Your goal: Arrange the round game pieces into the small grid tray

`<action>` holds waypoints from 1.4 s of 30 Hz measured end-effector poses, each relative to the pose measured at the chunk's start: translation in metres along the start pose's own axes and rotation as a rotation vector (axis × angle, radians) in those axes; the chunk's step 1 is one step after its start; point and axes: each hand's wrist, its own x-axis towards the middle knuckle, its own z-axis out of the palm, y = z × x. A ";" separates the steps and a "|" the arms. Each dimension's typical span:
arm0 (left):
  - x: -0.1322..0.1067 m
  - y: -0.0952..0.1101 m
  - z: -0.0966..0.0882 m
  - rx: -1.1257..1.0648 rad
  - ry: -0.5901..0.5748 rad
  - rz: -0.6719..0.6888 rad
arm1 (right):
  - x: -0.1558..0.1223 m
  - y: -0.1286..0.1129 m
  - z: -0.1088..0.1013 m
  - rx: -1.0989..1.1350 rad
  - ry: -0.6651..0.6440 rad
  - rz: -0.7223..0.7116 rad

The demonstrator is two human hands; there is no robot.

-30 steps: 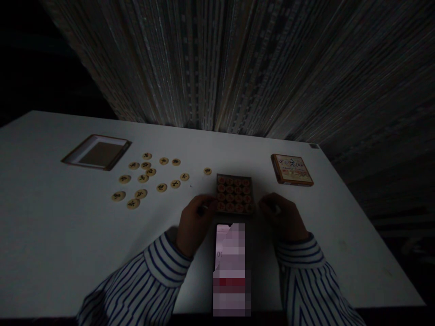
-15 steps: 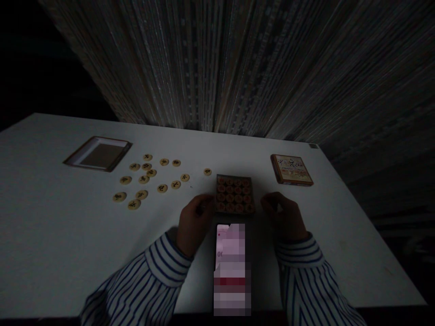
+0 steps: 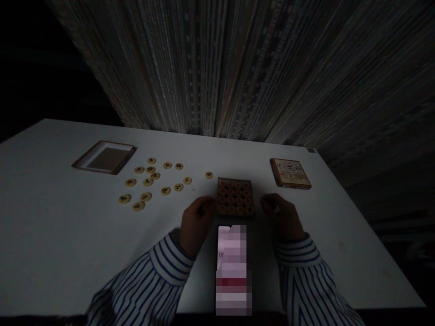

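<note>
Head view: found no red xiangqi pieces [image 3: 238, 200] displaced this past second, leaving four rows intact in open box [image 3: 235, 215], in from desk's [image 3: 61, 267] near edge, between left hand [image 3: 197, 222], curled alongside, grip undeterminable, and right hand [image 3: 284, 218], pinched narrow, apart.

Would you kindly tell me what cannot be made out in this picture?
All in the head view:
Phone: blurred blocks cover most of its screen.
Red pieces in the tray: characters too small and dark to read.
Left hand: shadow hides whether its fingertips touch the tray.
Right hand: shadow hides whether its fingers hold anything.
Striped sleeves: cut off by the bottom edge.
</note>
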 end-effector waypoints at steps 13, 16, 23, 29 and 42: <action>0.001 0.001 -0.002 -0.018 0.024 -0.022 | 0.002 0.004 0.001 0.017 -0.002 0.035; 0.001 0.000 -0.002 -0.037 0.016 -0.018 | 0.002 0.005 0.000 0.024 0.001 0.047; 0.002 0.000 -0.003 -0.080 0.045 -0.006 | 0.002 0.008 0.002 0.033 -0.003 0.064; 0.004 0.005 -0.007 -0.129 0.028 -0.033 | 0.002 0.010 0.004 0.043 0.000 0.087; -0.003 0.011 -0.031 -0.150 -0.033 0.002 | 0.005 -0.002 0.001 0.107 0.078 0.144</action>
